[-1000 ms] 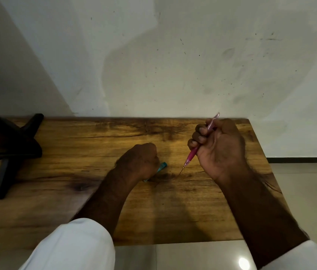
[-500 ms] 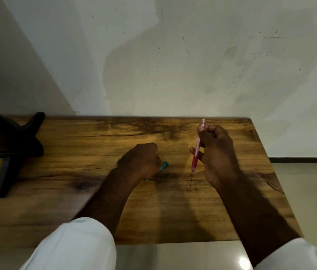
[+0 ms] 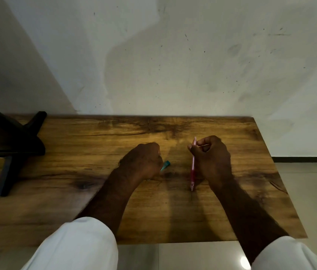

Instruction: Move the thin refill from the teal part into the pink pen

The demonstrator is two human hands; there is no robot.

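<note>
The pink pen is being gripped upright, tip on the counter, by the right hand, while the teal part is being clenched in the left hand, so the unseen refill is probably being risked to bending.

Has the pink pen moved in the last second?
Yes. The pink pen, held in the right hand, has swung from a slant to nearly upright, and its tip now sits nearer the table's front edge. The left hand barely shifted.

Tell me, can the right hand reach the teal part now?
Probably not yet. The right hand is closed around the pink pen, and the left hand covers most of the teal part. Only bare table lies between them.
</note>
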